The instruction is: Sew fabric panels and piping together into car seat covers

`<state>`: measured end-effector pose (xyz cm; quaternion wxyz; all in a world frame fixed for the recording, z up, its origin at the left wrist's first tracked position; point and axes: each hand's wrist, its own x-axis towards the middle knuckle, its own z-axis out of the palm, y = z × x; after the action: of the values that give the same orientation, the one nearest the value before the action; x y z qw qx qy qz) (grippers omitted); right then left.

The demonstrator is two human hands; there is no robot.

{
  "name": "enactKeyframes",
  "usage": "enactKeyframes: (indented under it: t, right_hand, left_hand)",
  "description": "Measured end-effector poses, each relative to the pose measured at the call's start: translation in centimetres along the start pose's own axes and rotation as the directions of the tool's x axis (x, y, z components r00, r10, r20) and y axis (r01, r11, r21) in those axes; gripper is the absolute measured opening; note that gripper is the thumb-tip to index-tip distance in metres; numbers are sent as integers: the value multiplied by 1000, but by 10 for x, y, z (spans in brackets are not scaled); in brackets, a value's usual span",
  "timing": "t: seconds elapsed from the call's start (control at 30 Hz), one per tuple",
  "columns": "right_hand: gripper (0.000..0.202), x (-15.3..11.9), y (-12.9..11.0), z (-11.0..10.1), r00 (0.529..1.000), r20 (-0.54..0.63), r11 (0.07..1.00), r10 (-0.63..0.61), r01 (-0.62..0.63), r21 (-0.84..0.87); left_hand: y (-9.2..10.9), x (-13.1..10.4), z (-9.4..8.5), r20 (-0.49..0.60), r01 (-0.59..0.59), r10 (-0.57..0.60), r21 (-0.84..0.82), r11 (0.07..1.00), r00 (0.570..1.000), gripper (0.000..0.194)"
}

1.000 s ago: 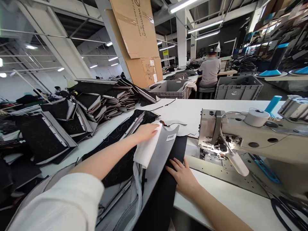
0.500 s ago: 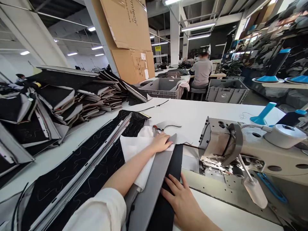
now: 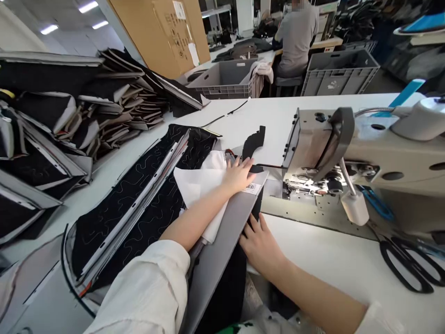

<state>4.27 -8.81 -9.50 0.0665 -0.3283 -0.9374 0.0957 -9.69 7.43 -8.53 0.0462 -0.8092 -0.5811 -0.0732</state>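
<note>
My left hand (image 3: 239, 176) lies with spread fingers on the far end of a long grey panel (image 3: 222, 232), beside a white barcode label (image 3: 252, 188). White fabric (image 3: 194, 183) bunches under and beside that wrist. My right hand (image 3: 261, 246) rests, fingers apart, on black fabric (image 3: 229, 283) along the panel's right edge; its thumb is hard to make out. Past my left fingertips a curved black piece (image 3: 255, 141) lies on the table. Just right of the panel's far end stands the sewing machine (image 3: 323, 153), its presser foot area close to the black fabric.
Left of my arm lies a black stitched piece (image 3: 139, 204) with pale wavy lines. Stacked black and grey pieces (image 3: 114, 102) fill the left side. Black-handled scissors (image 3: 410, 264) lie at right. Beyond the table are grey crates (image 3: 339, 72) and a seated person (image 3: 295, 39).
The view has tipped downward, bringing the scissors in. Panel and hands have shifted closer to the machine. The curved piece beyond my left hand shows black instead of grey and stands differently.
</note>
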Motion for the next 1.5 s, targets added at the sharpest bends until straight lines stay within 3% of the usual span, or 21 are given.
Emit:
enactKeyframes:
  t: [0.1, 0.17, 0.23, 0.3, 0.37, 0.53, 0.67, 0.87, 1.0, 1.13, 1.3, 1.5]
  right_hand:
    - [36, -18, -22, 7, 1000, -27, 1000, 13, -13, -6]
    - [37, -30, -35, 11, 997, -55, 999, 45, -44, 16]
    - [38, -41, -43, 14, 990, -94, 994, 107, -103, 46]
    - [39, -50, -44, 16, 976, -131, 984, 174, -167, 64]
    - [40, -56, -42, 17, 965, -151, 976, 215, -207, 69]
    - [42, -60, -34, 14, 965, -149, 976, 217, -209, 69]
    - [46, -59, -27, 11, 977, -145, 987, 155, -146, 72]
    - [33, -66, -12, 10, 970, -199, 990, 140, -141, 6]
    - [31, -71, 1, 5, 978, -152, 989, 146, -147, 3]
    - [47, -79, -1, 4, 995, -67, 995, 80, -76, 58]
    - [25, -86, -8, 12, 975, -223, 999, 1, 8, 40]
    - [19, -91, -7, 10, 968, -249, 998, 14, 0, 58]
  left_hand:
    - [16, -10, -4, -39, -4, 6, 56, 998, 999, 42]
    - [27, -17, -7, -5, -45, 46, 84, 995, 999, 33]
    - [35, -25, -9, 52, -179, 176, 52, 983, 983, 32]
    - [40, -31, -10, 82, -333, 334, -25, 943, 939, 35]
    - [43, -36, -10, 80, -384, 387, -58, 922, 918, 42]
    - [50, -41, -13, 80, -247, 246, 9, 969, 966, 47]
    - [58, -39, -8, 80, -236, 249, -147, 961, 965, 40]
    - [81, -21, 8, -25, -109, 107, -319, 941, 994, 24]
    - [92, -7, 12, -88, -143, 117, -410, 901, 989, 21]
    - [94, -23, 7, -109, -171, 136, -465, 869, 985, 23]
    - [97, -52, 1, -98, -197, 172, -431, 880, 980, 29]
    - [101, -47, 9, -158, -219, 167, -414, 883, 973, 25]
